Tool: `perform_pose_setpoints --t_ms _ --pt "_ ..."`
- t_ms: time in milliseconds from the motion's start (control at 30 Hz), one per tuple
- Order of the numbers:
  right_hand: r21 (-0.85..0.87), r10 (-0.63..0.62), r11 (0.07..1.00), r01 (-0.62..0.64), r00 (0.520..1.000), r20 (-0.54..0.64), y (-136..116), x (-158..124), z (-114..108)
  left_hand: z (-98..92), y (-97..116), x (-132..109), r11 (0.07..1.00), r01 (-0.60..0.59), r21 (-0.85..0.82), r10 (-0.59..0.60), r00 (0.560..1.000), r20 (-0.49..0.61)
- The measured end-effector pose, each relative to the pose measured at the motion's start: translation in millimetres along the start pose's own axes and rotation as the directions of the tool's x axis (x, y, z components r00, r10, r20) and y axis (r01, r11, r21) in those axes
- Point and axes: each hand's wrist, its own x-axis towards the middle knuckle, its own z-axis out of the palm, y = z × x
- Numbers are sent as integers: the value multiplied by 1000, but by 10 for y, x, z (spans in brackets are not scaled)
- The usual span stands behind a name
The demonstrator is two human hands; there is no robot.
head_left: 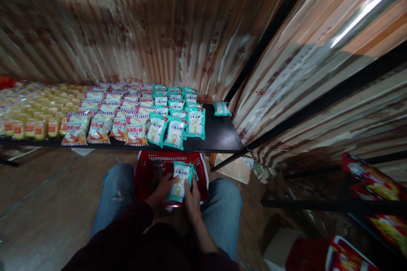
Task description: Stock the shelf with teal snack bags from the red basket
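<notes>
Gripped from both sides, a teal snack packet [180, 178] stands upright between the left hand [163, 190] and the right hand [192, 198], fingers closed on its lower edges, just above a red basket [149, 171] set between the person's jean-clad knees. Beyond it, a black shelf [219, 135] carries rows of teal packets [175, 129] beside red-and-white packets [104, 125], with a lone packet [221, 109] lying apart near the shelf's right end.

Just one head cam, looking forward and steeply down, close over the knees, black shelf [219, 135] edge just ahead.
</notes>
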Motion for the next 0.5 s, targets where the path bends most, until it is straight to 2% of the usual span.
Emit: perform_pose_setpoints --t_ms 100,267,500 --pt "-100 -24 995 17 998 -65 -81 -22 -47 57 30 -24 1000 -18 8 18 1000 20" --pt "-185 -74 981 56 993 -88 -186 -72 -118 162 79 -65 999 -31 19 30 996 86" --pt "-187 -169 972 144 978 -124 -353 -27 -277 428 237 -114 994 -94 55 84 984 160"
